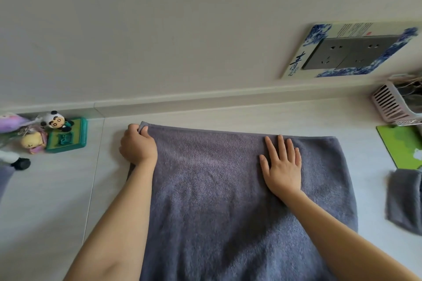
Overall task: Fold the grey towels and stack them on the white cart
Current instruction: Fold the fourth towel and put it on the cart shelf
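White tabletop (57, 189) runs up to a pale wall bearing a grey socket panel (351, 53) in a blue-patterned frame, and a grey towel (228, 201) lies spread flat across the middle of it, its far edge near the wall. At the towel's far left corner the left hand (137, 143) curls its fingers and pinches the cloth, while the right hand (282, 164) lies flat on the towel with fingers straight and slightly spread. Small toy figures (45, 132) sit at the left, a pink basket (390, 105) and green mat (402, 146) at the right, with a second grey towel (404, 198) lying bunched at the right edge.

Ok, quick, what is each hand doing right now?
Left hand: pinches the far left corner of the grey towel.
Right hand: open, flat on the towel.
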Demonstrator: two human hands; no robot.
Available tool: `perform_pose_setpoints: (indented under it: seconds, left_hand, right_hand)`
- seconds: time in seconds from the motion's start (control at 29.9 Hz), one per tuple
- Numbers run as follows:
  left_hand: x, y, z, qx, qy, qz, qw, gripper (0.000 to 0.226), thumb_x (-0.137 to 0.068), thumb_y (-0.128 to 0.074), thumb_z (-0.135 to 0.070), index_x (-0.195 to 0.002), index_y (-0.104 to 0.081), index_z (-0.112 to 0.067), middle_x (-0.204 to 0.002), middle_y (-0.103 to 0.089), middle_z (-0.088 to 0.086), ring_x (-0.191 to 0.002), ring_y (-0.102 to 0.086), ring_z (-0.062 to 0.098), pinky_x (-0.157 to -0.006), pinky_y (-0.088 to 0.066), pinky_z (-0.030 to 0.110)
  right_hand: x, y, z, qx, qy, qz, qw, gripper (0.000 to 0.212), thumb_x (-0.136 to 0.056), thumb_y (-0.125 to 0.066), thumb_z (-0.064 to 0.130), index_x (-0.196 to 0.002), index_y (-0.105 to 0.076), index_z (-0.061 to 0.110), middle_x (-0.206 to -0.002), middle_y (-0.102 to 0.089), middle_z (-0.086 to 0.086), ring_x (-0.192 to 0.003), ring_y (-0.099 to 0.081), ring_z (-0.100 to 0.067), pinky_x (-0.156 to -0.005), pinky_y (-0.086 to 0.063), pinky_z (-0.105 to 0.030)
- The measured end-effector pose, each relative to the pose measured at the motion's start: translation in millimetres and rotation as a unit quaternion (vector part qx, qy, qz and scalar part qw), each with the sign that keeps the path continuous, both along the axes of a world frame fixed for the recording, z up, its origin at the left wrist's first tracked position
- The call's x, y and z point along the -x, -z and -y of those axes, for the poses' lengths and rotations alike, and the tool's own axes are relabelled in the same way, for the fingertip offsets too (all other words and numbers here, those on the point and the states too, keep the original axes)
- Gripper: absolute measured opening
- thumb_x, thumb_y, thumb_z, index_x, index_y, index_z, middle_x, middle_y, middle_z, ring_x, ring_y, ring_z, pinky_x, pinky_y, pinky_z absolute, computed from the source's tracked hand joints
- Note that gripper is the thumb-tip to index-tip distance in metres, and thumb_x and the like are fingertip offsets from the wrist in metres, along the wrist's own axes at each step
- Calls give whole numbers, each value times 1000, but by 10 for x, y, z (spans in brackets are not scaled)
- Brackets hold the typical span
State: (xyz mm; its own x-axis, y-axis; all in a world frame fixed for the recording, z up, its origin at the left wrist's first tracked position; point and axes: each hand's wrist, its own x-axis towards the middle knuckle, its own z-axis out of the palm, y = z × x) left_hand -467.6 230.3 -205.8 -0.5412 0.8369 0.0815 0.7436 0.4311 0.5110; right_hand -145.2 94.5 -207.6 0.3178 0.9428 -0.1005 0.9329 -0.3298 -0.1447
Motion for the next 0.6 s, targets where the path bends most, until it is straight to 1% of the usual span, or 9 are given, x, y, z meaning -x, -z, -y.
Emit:
perform_pose_setpoints:
  seconds: [0.1,0.17,0.23,0.27,0.33,0.4,0.47,0.5,0.6]
  left_hand:
    - [-48,32,-2,8,7,-13,1000,24,-94,-52,-24,-99,-57,-2,-105,-59,24,-96,-54,41,-77,-39,43]
    - [-69,7,27,10,-2,-3,1000,27,-93,-53,-25,-106,-56,-1,-112,-56,25,-103,-51,41,-82,-37,44]
    - [-136,-63,103,-17,8,-14,1000,32,-90,-53,-24,-115,-55,-4,-119,-54,24,-111,-48,41,-88,-34,45]
    - [-211,-101,177,-43,41,-29,998,34,-89,-52,-23,-118,-55,-5,-122,-53,23,-114,-47,40,-91,-33,46]
    - [-424,-117,439,-75,181,-60,979,40,-87,-47,-26,-121,-58,-8,-130,-52,21,-120,-46,40,-99,-31,51]
    - [-621,-26,815,-32,330,-104,938,51,-88,-39,-39,-130,-56,-14,-142,-44,18,-131,-39,40,-109,-21,55]
    - [-587,89,1063,38,379,-167,910,61,-88,-33,-51,-141,-42,-22,-151,-33,13,-139,-27,40,-112,-10,58]
    - [-519,133,1104,66,372,-191,906,64,-88,-31,-54,-144,-37,-24,-152,-30,11,-139,-25,40,-111,-9,61]
    - [-355,116,1080,118,324,-214,914,69,-86,-25,-59,-146,-33,-25,-153,-29,10,-140,-22,40,-109,-11,65]
  right_hand:
    - [4,6,-7,14,1,9,1000,68,-87,-14,58,-147,-27,31,-155,-23,-9,-144,-15,-33,-115,-3,-44]
    - [26,0,-19,23,5,7,1000,69,-86,-11,57,-148,-24,30,-156,-19,-8,-144,-12,-32,-116,-2,-46]
    - [89,-30,-17,10,11,-3,1000,68,-87,-11,53,-148,-25,28,-156,-19,-9,-145,-11,-31,-116,-1,-47]
    - [152,-54,-6,-9,-2,-7,1000,65,-88,-16,50,-147,-29,26,-155,-22,-10,-144,-14,-31,-116,-3,-47]
    - [363,-120,59,-60,-77,-19,995,57,-92,-28,45,-143,-39,24,-152,-31,-10,-142,-21,-30,-114,-10,-47]
    - [588,-119,186,-75,-194,-27,978,52,-95,-30,47,-141,-43,25,-150,-34,-7,-141,-24,-28,-113,-15,-48]
    - [638,-74,323,-43,-259,-17,965,53,-97,-23,52,-142,-40,29,-151,-33,-2,-141,-26,-27,-113,-17,-47]
    - [548,-40,379,-31,-240,-7,970,56,-96,-20,55,-143,-38,31,-151,-33,-1,-141,-27,-27,-113,-17,-47]
    - [189,-16,524,-13,-103,16,994,59,-94,-19,58,-143,-37,31,-150,-36,-3,-140,-29,-29,-113,-15,-48]
